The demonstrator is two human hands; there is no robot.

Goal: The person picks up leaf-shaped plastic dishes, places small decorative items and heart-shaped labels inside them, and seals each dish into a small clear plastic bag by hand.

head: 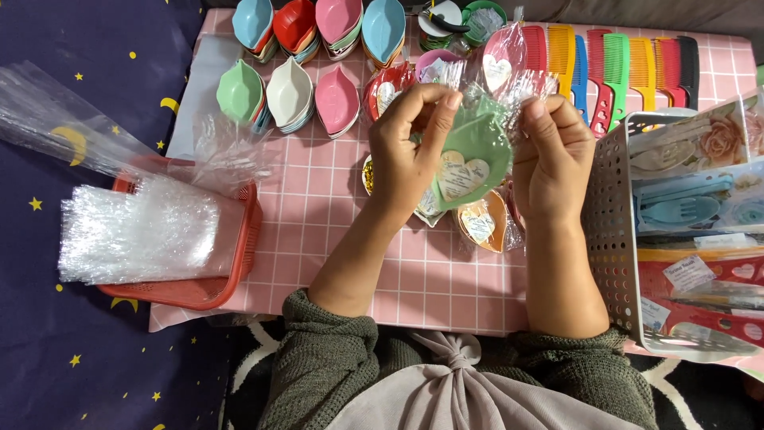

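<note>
Green plastic catches the eye in the head view: a leaf-shaped dish (475,151) wrapped in a clear bag (509,87), with a heart-shaped paper tag (461,177) inside, is held up above the pink checked tablecloth (318,199). The left hand (406,151) has its fingers pinched together on the bag's top edge at the dish's left side, and the right hand (553,155) clamps the crinkled bag top on the right. Just below the dish lie more bagged dishes, an orange one (485,223) nearest. Rows of stacked dishes (290,95) in many colours sit further back on the left, and bright combs (617,68) lie at the far right. To the left, a red basket (191,291) holds a pile of clear bags (139,235); to the right, a white perforated basket (613,231) holds finished packs.
</note>
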